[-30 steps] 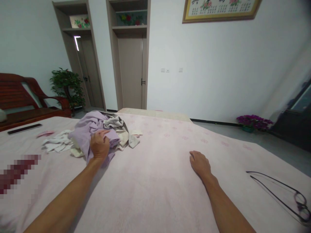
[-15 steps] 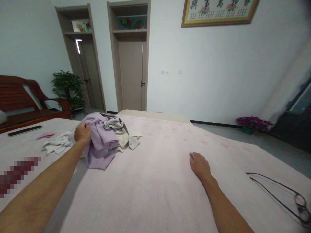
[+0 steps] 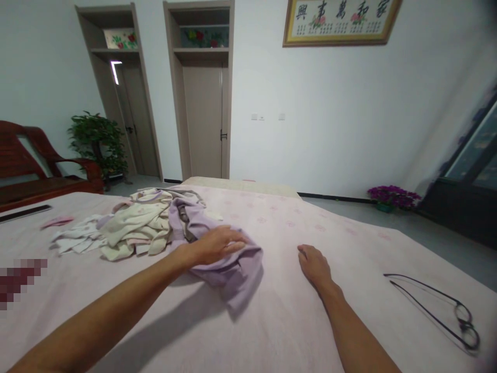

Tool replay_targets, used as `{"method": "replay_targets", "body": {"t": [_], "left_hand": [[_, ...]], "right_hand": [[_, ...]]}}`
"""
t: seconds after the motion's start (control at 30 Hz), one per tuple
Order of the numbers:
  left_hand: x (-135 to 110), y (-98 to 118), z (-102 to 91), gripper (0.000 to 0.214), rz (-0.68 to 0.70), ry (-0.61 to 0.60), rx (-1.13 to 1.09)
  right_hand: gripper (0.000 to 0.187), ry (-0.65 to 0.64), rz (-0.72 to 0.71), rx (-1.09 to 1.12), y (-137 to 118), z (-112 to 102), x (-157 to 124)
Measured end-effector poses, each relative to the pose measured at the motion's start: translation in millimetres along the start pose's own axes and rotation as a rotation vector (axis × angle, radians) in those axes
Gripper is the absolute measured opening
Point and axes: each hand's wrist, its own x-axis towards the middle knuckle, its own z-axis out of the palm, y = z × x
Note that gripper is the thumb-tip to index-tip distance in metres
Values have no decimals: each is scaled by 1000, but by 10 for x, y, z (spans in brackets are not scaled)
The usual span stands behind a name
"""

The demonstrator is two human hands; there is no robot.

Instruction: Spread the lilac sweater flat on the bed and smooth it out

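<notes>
A light purple garment (image 3: pixel 248 269) stretches out from the right side of a clothes pile, its near end blurred. My left hand (image 3: pixel 219 243) is over it, closed on its cloth, though part of the grip is hidden. A dark grey-brown strip (image 3: pixel 186 223) shows on the garment beside my wrist. Cream clothing (image 3: pixel 142 225) lies crumpled left of it, with white cloth (image 3: pixel 79 235) farther left. My right hand (image 3: pixel 315 263) rests on the pink bedspread (image 3: pixel 279 321), palm down with fingers curled, and nothing shows in it.
Black-framed glasses (image 3: pixel 435 305) lie unfolded at the right. A small pink item (image 3: pixel 57 222) and a dark flat bar-shaped object (image 3: pixel 25 213) are at the left. Beyond the bed stand a wooden bench (image 3: pixel 83 173), a green plant (image 3: pixel 97 142) and purple flowers (image 3: pixel 393 196).
My left hand has moved right and nearer, drawing the purple garment off the pile and uncovering the cream clothing. My right hand stays in place; the view has turned slightly right.
</notes>
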Motion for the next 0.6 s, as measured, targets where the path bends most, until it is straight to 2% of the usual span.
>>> {"method": "replay_targets", "body": {"t": [0.07, 0.13, 0.2, 0.3, 0.4, 0.5, 0.6], "left_hand": [[-55, -178, 199, 35, -115, -3, 64], [-132, -451, 320, 32, -259, 89, 141], [-224, -734, 379, 30, -383, 186, 276], [-359, -1046, 425, 34, -578, 260, 506], [-439, -1185, 489, 42, -710, 277, 584], [-452, -1233, 569, 40, -784, 262, 453], [-425, -1269, 607, 28, -818, 246, 295]], "right_hand": [[38, -1, 10, 36, 0, -5, 0], [37, -4, 14, 69, -10, -18, 4], [36, -3, 4, 98, -33, -35, 10], [34, 35, -50, 146, -101, -58, 10], [29, 73, -127, 231, -239, -83, -19], [27, 46, -164, 368, -481, -129, -83], [30, -60, -212, 414, -799, -190, -169]]}}
